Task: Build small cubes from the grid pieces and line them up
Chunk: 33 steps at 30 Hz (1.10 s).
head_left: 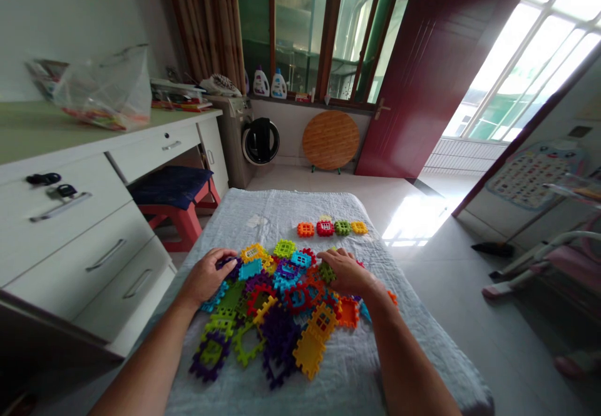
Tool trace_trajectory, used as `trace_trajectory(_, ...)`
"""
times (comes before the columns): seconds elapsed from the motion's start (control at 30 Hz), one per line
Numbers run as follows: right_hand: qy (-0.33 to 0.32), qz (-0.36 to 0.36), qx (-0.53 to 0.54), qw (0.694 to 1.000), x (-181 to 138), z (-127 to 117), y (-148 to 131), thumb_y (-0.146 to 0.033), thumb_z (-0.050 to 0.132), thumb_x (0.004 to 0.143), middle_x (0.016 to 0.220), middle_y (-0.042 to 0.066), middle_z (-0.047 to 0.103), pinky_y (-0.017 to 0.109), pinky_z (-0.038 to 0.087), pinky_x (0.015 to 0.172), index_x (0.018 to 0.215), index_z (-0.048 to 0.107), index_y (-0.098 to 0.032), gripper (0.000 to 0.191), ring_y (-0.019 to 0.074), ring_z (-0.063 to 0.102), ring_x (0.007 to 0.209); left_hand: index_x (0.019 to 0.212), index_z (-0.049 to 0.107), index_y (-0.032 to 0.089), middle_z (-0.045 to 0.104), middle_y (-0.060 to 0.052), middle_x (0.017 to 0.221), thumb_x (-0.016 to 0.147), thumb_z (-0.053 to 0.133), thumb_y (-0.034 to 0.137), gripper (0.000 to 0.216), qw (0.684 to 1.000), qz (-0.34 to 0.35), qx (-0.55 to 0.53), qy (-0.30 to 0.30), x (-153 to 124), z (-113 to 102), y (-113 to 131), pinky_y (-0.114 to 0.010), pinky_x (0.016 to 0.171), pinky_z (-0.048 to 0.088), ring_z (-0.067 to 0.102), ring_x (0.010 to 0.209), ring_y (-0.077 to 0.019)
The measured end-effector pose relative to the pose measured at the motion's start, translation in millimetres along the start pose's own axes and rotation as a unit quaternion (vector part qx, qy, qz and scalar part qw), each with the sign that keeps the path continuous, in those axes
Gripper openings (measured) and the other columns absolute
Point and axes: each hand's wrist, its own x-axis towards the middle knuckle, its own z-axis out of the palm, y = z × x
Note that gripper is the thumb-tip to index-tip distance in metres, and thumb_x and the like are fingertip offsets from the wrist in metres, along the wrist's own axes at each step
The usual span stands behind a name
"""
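Note:
A pile of colourful plastic interlocking blocks with toothed edges lies on the cloth-covered table. My left hand rests at the pile's left edge, touching a purple block; its thumb and fingers are apart. At the pile's right side, my right hand is bent over a green block, its fingers closed on it. Beyond the pile stands a short row of window blocks: an orange one, a red one, a green one and a yellow one.
The table's pale cloth hangs over its edges. To the left are a desk with drawers and a stool. Behind are a washing machine, a round wooden board and a red door.

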Motion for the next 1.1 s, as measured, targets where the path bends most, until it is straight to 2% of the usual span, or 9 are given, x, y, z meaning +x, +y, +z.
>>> trace_trajectory(0.1, 0.011, 0.005, 0.001, 1.000, -1, -3, 0, -0.024, 0.067, 0.063, 0.112, 0.006, 0.055, 0.036, 0.033, 0.088, 0.121, 0.052, -0.022, 0.060, 0.0256, 0.044, 0.103, 0.092, 0.065, 0.020, 0.065, -0.005, 0.100, 0.075, 0.053, 0.047, 0.034, 1.000, 0.001, -0.004, 0.006, 0, 1, -1, -0.033, 0.091, 0.046, 0.060, 0.097, -0.0217)
trace_trajectory(0.2, 0.055, 0.024, -0.004, 0.998, 0, -16, 9, -0.021, 0.065, 0.063, 0.112, 0.006, 0.054, 0.035, 0.032, 0.086, 0.116, 0.054, -0.023, 0.054, 0.0242, 0.043, 0.101, 0.092, 0.065, 0.021, 0.066, -0.005, 0.099, 0.075, 0.053, 0.047, 0.034, 1.000, 0.001, -0.004, 0.011, 0, 1, 0, -0.033, 0.090, 0.047, 0.061, 0.097, -0.0219)
trace_trajectory(0.3, 0.105, 0.052, -0.019, 0.993, 10, -34, 32, -0.017, 0.063, 0.064, 0.112, 0.006, 0.053, 0.034, 0.032, 0.086, 0.116, 0.054, -0.023, 0.053, 0.0234, 0.044, 0.101, 0.092, 0.065, 0.021, 0.066, -0.005, 0.100, 0.075, 0.053, 0.047, 0.034, 1.000, 0.000, -0.003, 0.007, 0, 0, 1, -0.033, 0.090, 0.047, 0.061, 0.096, -0.0218)
trace_trajectory(0.4, 0.128, 0.104, -0.040, 0.985, 29, -49, 63, -0.019, 0.063, 0.064, 0.112, 0.007, 0.053, 0.033, 0.033, 0.084, 0.117, 0.054, -0.023, 0.053, 0.0248, 0.044, 0.103, 0.092, 0.066, 0.020, 0.066, -0.005, 0.099, 0.075, 0.053, 0.048, 0.035, 1.000, 0.003, 0.000, 0.007, 1, -1, 0, -0.032, 0.090, 0.048, 0.062, 0.095, -0.0220)
trace_trajectory(0.47, 0.122, 0.131, -0.051, 0.983, 44, -55, 81, -0.020, 0.063, 0.064, 0.113, 0.007, 0.054, 0.032, 0.034, 0.082, 0.117, 0.055, -0.022, 0.054, 0.0253, 0.046, 0.103, 0.091, 0.066, 0.021, 0.067, -0.005, 0.099, 0.074, 0.053, 0.049, 0.035, 1.000, 0.007, 0.003, 0.010, 1, -1, -1, -0.032, 0.089, 0.048, 0.062, 0.095, -0.0221)
trace_trajectory(0.6, 0.083, 0.136, -0.078, 0.984, 69, -57, 100, -0.020, 0.063, 0.064, 0.117, 0.007, 0.055, 0.031, 0.036, 0.081, 0.118, 0.056, -0.022, 0.055, 0.0259, 0.047, 0.105, 0.091, 0.066, 0.022, 0.067, -0.004, 0.099, 0.075, 0.054, 0.050, 0.035, 1.000, 0.010, 0.007, 0.010, 1, 0, -4, -0.031, 0.090, 0.048, 0.063, 0.096, -0.0219)
trace_trajectory(0.9, -0.008, 0.140, -0.110, 0.984, 89, -56, 100, -0.021, 0.065, 0.063, 0.120, 0.007, 0.055, 0.034, 0.038, 0.080, 0.119, 0.057, -0.026, 0.057, 0.0296, 0.050, 0.106, 0.095, 0.065, 0.021, 0.066, -0.005, 0.103, 0.077, 0.053, 0.048, 0.035, 1.000, 0.001, 0.007, 0.000, 0, 1, -5, -0.033, 0.092, 0.046, 0.061, 0.099, -0.0222)
trace_trajectory(1.1, -0.024, 0.139, -0.103, 0.985, 90, -53, 99, -0.024, 0.067, 0.063, 0.126, 0.008, 0.051, 0.037, 0.038, 0.083, 0.125, 0.051, -0.026, 0.064, 0.0305, 0.047, 0.109, 0.093, 0.066, 0.021, 0.066, -0.005, 0.101, 0.076, 0.053, 0.049, 0.034, 1.000, 0.003, 0.006, 0.007, 0, 0, -4, -0.033, 0.091, 0.047, 0.061, 0.098, -0.0219)
